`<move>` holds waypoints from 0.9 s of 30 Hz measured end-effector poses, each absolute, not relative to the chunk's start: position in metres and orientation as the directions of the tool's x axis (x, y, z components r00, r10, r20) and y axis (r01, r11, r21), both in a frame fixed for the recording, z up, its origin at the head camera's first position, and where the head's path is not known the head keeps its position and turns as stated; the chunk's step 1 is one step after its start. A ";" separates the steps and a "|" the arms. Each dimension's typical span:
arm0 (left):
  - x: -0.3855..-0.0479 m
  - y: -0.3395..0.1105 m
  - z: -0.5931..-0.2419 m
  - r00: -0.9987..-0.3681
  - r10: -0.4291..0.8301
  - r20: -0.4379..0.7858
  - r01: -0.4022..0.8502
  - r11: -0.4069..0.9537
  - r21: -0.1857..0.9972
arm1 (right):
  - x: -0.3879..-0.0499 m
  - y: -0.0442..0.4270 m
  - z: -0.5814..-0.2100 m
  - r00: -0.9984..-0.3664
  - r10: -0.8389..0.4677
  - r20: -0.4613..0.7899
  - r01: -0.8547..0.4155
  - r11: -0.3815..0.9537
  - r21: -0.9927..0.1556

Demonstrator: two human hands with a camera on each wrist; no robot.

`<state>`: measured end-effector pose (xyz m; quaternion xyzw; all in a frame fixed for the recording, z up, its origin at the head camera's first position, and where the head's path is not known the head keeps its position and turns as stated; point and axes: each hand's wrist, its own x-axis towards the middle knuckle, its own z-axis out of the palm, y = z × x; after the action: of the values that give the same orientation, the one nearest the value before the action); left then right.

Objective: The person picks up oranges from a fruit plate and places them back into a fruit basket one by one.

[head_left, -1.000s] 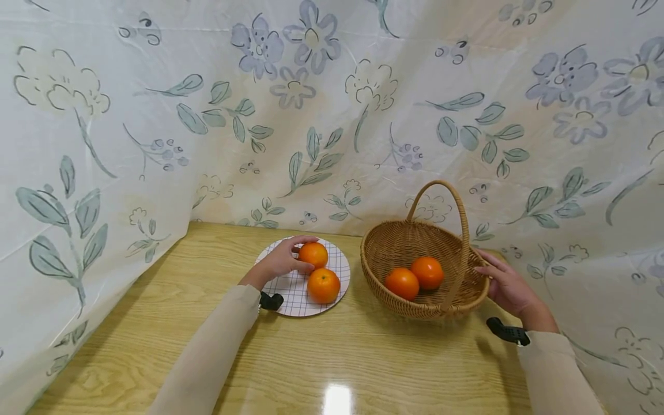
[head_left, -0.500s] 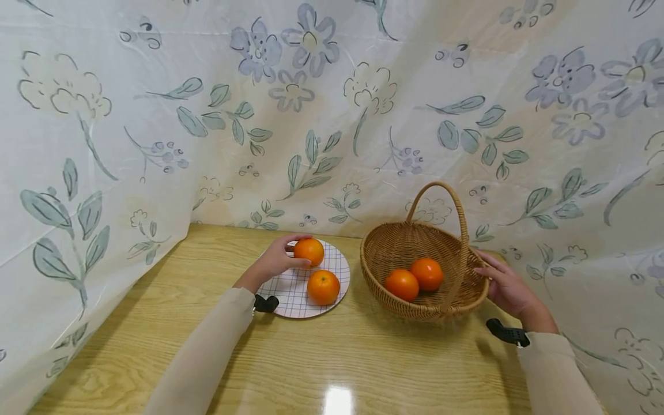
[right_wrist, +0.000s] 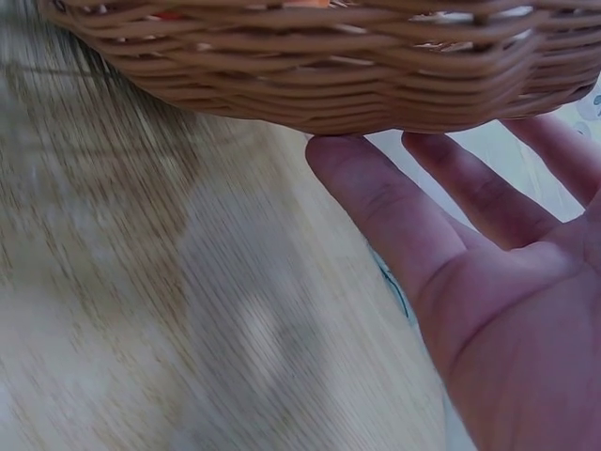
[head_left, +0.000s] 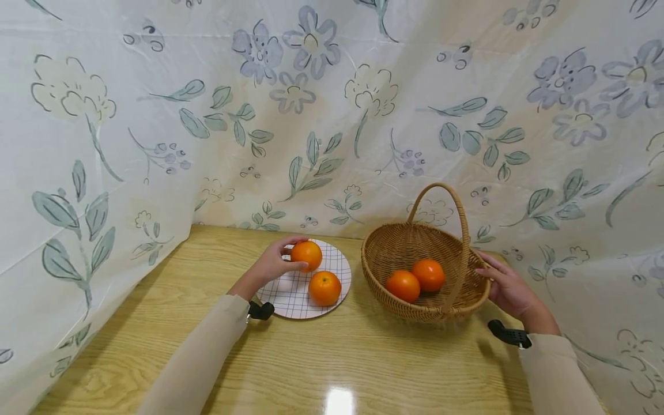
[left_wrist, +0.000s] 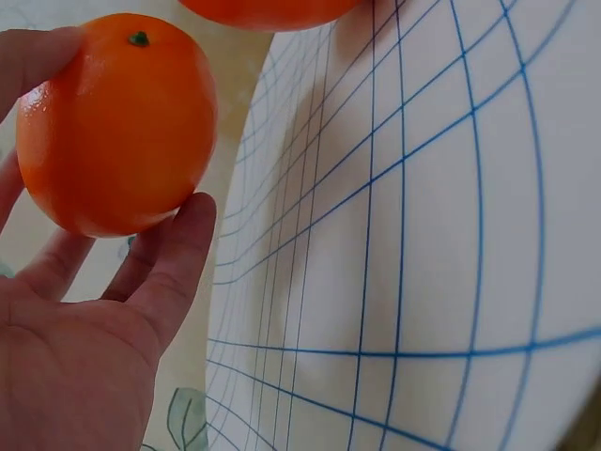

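My left hand [head_left: 275,264] grips an orange [head_left: 306,255] over the back of a round plate [head_left: 290,300] with a blue grid pattern. In the left wrist view, thumb and fingertips curve round this fruit, and a gap shows between it and the plate. Another orange [head_left: 324,288] lies on the plate, near the front right. To the right stands a wicker basket [head_left: 399,248] with an arched handle, holding two oranges [head_left: 403,286]. My right hand [head_left: 510,291] touches its right side. The right wrist view shows the fingers [right_wrist: 385,193] extended against the woven wall.
A wooden table [head_left: 311,357] carries the plate and basket. Floral cloth [head_left: 311,115] hangs behind it and along the left and right sides. The basket's handle [head_left: 461,230] rises above its rim.
My left hand has shifted slightly left with its orange, widening the gap to the other orange on the plate. The right hand and basket have stayed in place.
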<state>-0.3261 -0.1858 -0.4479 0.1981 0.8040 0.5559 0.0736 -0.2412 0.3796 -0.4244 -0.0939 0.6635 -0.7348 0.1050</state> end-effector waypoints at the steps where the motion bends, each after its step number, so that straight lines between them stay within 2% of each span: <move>1: -0.325 -0.186 -0.447 -0.911 0.399 0.104 0.239 0.304 0.922 | -0.241 0.380 -0.425 -0.960 -0.281 0.005 0.025 -0.103 -0.994; 15: -0.312 -0.183 -0.433 -0.905 0.400 0.148 0.274 0.278 0.921 | -0.241 0.383 -0.427 -0.953 -0.301 0.025 0.021 -0.150 -0.988; 27: -0.306 -0.163 -0.409 -0.874 0.440 0.208 0.336 0.237 0.912 | -0.241 0.384 -0.427 -0.947 -0.321 0.024 0.027 -0.154 -0.988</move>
<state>-0.3059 -0.1633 -0.4087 0.2472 0.7850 0.5662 0.0458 -0.2412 0.3840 -0.4269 -0.1147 0.6400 -0.7509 0.1159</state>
